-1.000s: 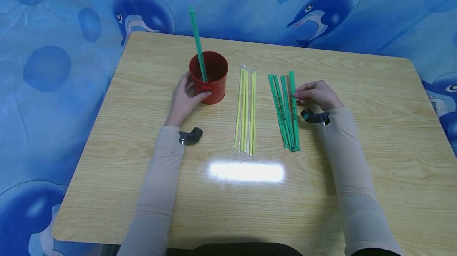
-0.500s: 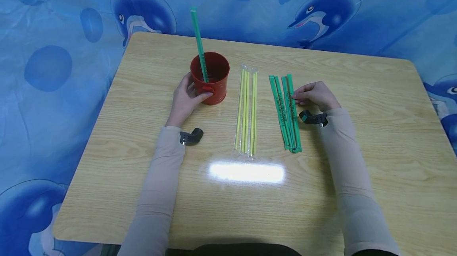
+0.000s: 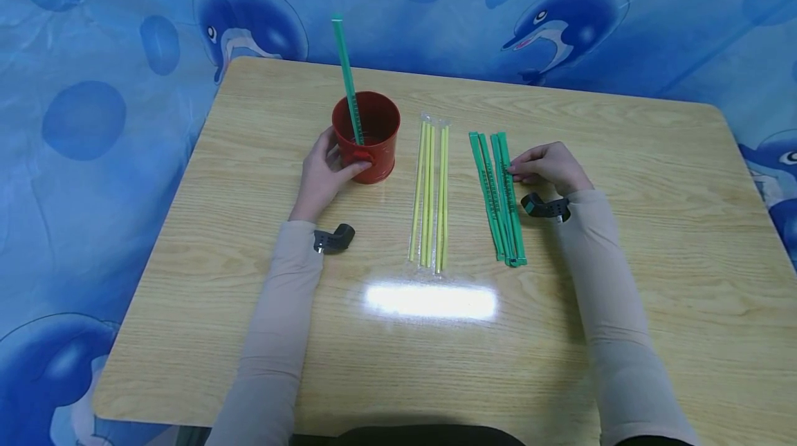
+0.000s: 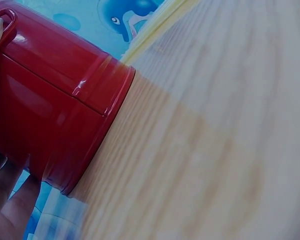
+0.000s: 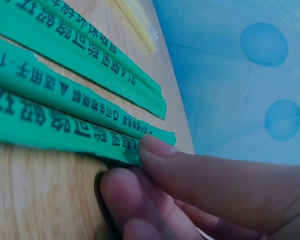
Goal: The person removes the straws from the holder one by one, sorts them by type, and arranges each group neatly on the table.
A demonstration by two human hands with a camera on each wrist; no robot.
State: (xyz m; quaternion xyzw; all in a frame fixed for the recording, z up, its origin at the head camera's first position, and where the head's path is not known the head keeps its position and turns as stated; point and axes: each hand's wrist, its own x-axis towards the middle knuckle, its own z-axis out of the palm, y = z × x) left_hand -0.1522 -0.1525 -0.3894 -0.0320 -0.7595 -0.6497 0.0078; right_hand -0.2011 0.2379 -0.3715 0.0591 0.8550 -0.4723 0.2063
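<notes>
My left hand (image 3: 320, 173) grips a red metal bucket-shaped cup (image 3: 381, 155) around its side, with the thumb by its small handle. One green-wrapped straw (image 3: 346, 72) stands in the cup, leaning left. In the left wrist view the cup's base (image 4: 97, 135) shows close to the tabletop. My right hand (image 3: 551, 166) pinches the rightmost green-wrapped straw (image 3: 516, 225) near its far end. Its thumb lies on top of the wrapper and a finger is underneath, as the right wrist view shows. Several other green-wrapped straws (image 3: 488, 197) lie just left of it, with dark printing on them.
Several yellow straws (image 3: 426, 197) in clear wrappers lie between the cup and the green ones. The wooden table (image 3: 249, 335) has a bright light reflection near its middle. Behind it hangs a blue backdrop (image 3: 398, 24) with dolphins.
The far end of the rightmost green-wrapped straw has come down and left against its neighbours, the right hand shifting slightly left with it. The left hand and cup stay in place.
</notes>
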